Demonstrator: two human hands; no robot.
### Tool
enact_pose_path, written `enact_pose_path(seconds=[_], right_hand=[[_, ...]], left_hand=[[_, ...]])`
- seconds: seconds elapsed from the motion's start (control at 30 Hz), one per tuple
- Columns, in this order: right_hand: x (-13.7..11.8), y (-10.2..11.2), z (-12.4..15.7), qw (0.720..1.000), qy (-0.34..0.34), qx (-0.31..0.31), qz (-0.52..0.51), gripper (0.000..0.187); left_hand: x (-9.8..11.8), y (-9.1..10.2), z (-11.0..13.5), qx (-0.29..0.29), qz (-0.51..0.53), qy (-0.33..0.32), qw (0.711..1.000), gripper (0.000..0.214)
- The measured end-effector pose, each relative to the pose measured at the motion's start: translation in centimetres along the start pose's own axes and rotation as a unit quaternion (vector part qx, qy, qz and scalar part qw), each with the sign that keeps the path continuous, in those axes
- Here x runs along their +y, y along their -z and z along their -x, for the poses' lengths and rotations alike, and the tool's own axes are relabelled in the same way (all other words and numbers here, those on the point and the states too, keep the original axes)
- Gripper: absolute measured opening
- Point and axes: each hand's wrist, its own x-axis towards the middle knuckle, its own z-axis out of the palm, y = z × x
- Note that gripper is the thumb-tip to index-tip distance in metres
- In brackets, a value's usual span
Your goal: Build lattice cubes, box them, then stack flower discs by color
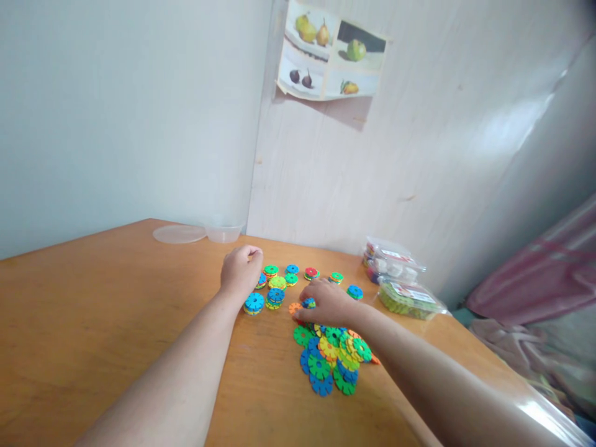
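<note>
My left hand [241, 269] is curled knuckles-up over a small group of stacked plastic gear discs [275, 287] on the wooden table [93, 323]; what its fingers hold is hidden. My right hand [326, 302] is closed in a pinch on a blue gear disc [308, 303] at the top edge of a loose pile of green, blue, yellow and orange discs [333, 360]. More little disc stacks [311, 273] sit apart, farther back. A blue stack [254, 303] lies just below my left wrist.
A clear plastic tub [223, 232] and its flat lid [179, 233] stand at the back corner by the wall. Two clear bags of coloured pieces [395, 267] lie at the right table edge. Pink cloth [540, 279] hangs beyond it.
</note>
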Motion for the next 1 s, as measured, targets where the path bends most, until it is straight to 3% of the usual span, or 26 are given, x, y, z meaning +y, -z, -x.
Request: enact_pose_path(seconds=[0.17,0.33,0.63,1.0], right_hand=[[-1.3,-0.2,-1.1,0.998,-0.029,-0.027,0.039,0.044],[-1.2,-0.5,-1.8,0.998,-0.038,-0.046,0.011,0.031],[-0.8,-0.7,-2.2,0.995,-0.021,-0.081,-0.054,0.027],[-0.2,-2.0,-1.9,0.989,-0.003,-0.029,-0.147,0.027]], left_hand=[[-0.3,0.0,-0.3,0.016,0.018,0.018,1.000,0.029],[-0.7,-0.2,-0.3,0.020,0.040,0.030,0.999,0.028],[-1.0,-0.5,-0.5,0.031,0.091,0.062,0.993,0.031],[-0.7,-0.4,-0.2,0.033,0.102,0.068,0.992,0.029]])
